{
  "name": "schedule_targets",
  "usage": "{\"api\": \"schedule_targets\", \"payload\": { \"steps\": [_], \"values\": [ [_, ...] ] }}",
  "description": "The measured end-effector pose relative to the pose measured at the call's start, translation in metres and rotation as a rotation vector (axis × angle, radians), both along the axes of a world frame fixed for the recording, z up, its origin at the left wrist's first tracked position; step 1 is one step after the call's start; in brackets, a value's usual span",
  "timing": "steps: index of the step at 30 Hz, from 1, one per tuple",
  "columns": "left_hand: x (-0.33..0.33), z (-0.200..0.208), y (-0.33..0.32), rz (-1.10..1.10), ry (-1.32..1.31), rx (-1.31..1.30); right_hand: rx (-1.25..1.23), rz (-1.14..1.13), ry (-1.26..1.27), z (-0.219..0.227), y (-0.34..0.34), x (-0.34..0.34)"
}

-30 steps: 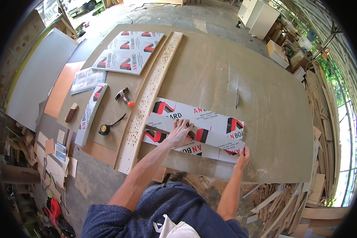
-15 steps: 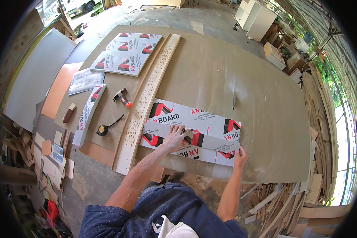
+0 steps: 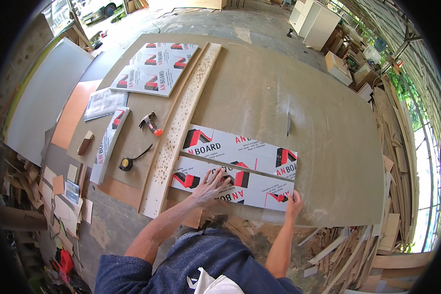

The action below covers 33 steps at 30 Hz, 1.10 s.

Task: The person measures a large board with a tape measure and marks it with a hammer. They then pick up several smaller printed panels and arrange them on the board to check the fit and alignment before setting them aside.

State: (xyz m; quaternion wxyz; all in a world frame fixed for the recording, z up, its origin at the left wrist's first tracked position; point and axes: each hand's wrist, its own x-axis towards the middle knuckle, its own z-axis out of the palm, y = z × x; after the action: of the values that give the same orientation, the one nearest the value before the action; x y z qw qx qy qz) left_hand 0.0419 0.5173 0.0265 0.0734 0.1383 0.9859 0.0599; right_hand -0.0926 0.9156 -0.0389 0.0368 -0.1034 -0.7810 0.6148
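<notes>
Seemingly stiff and light, the nearer printed panel strip (image 3: 255,188) suits edge holds; my left hand (image 3: 211,188) lies spread on it, my right hand (image 3: 293,203) pinches its end

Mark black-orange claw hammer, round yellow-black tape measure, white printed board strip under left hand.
Claw hammer (image 3: 152,126): head camera, on the handle.
Tape measure (image 3: 126,164): head camera, on the case.
Board strip (image 3: 252,190): head camera, top face near mid-length.

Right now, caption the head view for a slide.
Left hand on the nearer printed panel, right hand at its end.
</notes>
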Motion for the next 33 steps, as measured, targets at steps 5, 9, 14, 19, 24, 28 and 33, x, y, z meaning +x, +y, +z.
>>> {"api": "schedule_targets", "payload": {
  "steps": [5, 9, 14, 19, 24, 28, 33],
  "values": [
    [-0.012, 0.001, -0.013, 0.01, 0.01, 0.036, 0.021, -0.037, -0.039, -0.001, -0.003, -0.007],
    [-0.023, 0.012, -0.019, 0.07, -0.02, 0.043, 0.143, -0.039, -0.022, -0.009, -0.002, -0.02],
    [-0.027, 0.009, -0.029, 0.171, -0.031, 0.052, 0.276, 0.025, -0.113, 0.0, 0.005, -0.035],
    [-0.035, 0.021, -0.043, 0.165, -0.052, 0.072, 0.328, 0.042, -0.082, -0.001, 0.0, -0.091],
    [-0.041, 0.02, -0.046, 0.145, -0.035, 0.128, 0.459, 0.073, 0.018, -0.018, -0.02, -0.149],
    [-0.044, 0.023, -0.049, 0.152, -0.058, 0.123, 0.852, 0.019, -0.043, -0.015, -0.04, -0.152],
    [-0.044, 0.023, -0.05, 0.16, -0.076, 0.111, 0.736, 0.07, -0.187, 0.008, -0.033, -0.162]
  ]
}}
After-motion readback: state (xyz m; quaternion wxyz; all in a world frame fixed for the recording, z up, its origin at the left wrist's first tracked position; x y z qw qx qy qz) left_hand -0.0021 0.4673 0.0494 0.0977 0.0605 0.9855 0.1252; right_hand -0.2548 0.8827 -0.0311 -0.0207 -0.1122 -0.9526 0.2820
